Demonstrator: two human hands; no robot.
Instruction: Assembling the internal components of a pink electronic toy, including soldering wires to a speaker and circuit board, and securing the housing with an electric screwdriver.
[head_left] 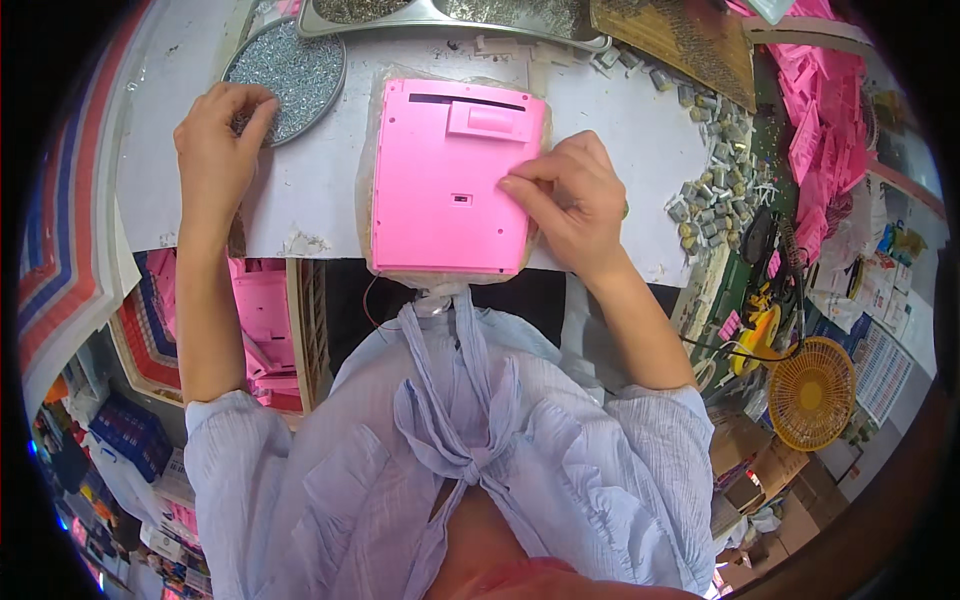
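Under the left hand (217, 135), fingertips together, lie screws (305, 72). Beneath the right hand (575, 205), fingertips also together, is 1 pink panel (430, 165).

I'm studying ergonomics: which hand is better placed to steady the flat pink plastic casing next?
Probably right: the right hand is at the casing, while the left hand is at the round grey-rimmed dish of small silvery pieces.

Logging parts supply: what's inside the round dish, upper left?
Many small silvery pieces lie in the round dish. Anything beneath their top layer, or behind the left hand at the dish's lower-left edge, is covered.
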